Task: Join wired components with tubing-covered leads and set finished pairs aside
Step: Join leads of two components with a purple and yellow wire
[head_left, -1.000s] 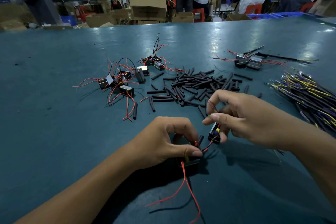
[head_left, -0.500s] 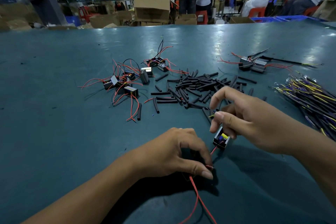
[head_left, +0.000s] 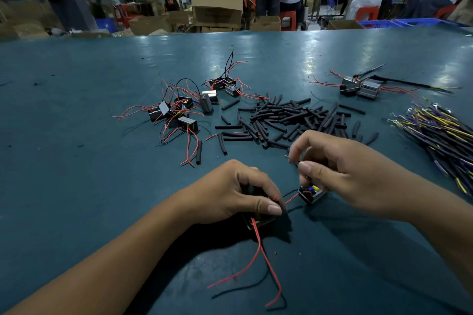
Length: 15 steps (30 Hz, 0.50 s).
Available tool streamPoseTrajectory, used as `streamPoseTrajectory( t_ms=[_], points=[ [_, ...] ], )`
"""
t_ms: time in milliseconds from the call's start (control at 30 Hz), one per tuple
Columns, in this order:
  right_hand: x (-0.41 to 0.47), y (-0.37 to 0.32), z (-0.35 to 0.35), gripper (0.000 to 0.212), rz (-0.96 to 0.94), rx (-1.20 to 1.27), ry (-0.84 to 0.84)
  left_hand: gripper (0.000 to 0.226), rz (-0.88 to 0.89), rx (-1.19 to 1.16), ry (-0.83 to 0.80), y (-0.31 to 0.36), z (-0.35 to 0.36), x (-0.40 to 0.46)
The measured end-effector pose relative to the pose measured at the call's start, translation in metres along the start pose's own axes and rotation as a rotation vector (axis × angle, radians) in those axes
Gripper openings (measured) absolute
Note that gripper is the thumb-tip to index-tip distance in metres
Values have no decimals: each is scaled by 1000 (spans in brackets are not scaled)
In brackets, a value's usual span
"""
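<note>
Broadly, a teal worktable (head_left: pixel 76 186) fills the view, its far edge backed by cardboard boxes (head_left: pixel 217 9) and people at other benches. On the right edge lies a bundle of yellow-and-purple wires (head_left: pixel 440 135). Mid-table, a loose pile of black tubing pieces (head_left: pixel 289 120) spreads out; left of it sits a cluster of small wired components (head_left: pixel 176 112) with red and black leads tangled, another few behind it (head_left: pixel 225 85), and a pair set apart at far right (head_left: pixel 359 88). Near the front edge, the left hand (head_left: pixel 230 194) curls down over one component (head_left: pixel 258 221) that rests on the table, thumb and forefinger pinched together on a red lead at its tip; long red leads (head_left: pixel 258 256) trail from under the hand toward the viewer. Just right, the right hand (head_left: pixel 353 171) holds a second component (head_left: pixel 311 194) tilted just above the surface, fingers curled round it, thumb and forefinger closed on a thin lead above it. A short red lead (head_left: pixel 291 198) runs between the two components, hands close but apart.
</note>
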State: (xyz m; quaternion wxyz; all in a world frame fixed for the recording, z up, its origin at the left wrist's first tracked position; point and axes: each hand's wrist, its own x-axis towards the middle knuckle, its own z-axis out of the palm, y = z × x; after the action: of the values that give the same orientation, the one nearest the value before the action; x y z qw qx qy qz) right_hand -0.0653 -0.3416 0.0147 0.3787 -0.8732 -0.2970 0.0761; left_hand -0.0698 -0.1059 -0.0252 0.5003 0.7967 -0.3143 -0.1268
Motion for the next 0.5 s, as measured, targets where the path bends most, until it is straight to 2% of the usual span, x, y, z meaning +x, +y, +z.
streamPoseTrajectory(
  t_ms=[200, 400, 500],
  points=[
    [0, -5, 12, 6, 209, 267, 7, 10, -18, -30, 25, -3, 3, 2],
    [0, -8, 19, 3, 325, 403, 41, 13, -64, -52, 58, -5, 8, 4],
    [-4, -5, 27, 3, 375, 495, 86, 8, -73, -67, 61, -4, 8, 4]
  ],
)
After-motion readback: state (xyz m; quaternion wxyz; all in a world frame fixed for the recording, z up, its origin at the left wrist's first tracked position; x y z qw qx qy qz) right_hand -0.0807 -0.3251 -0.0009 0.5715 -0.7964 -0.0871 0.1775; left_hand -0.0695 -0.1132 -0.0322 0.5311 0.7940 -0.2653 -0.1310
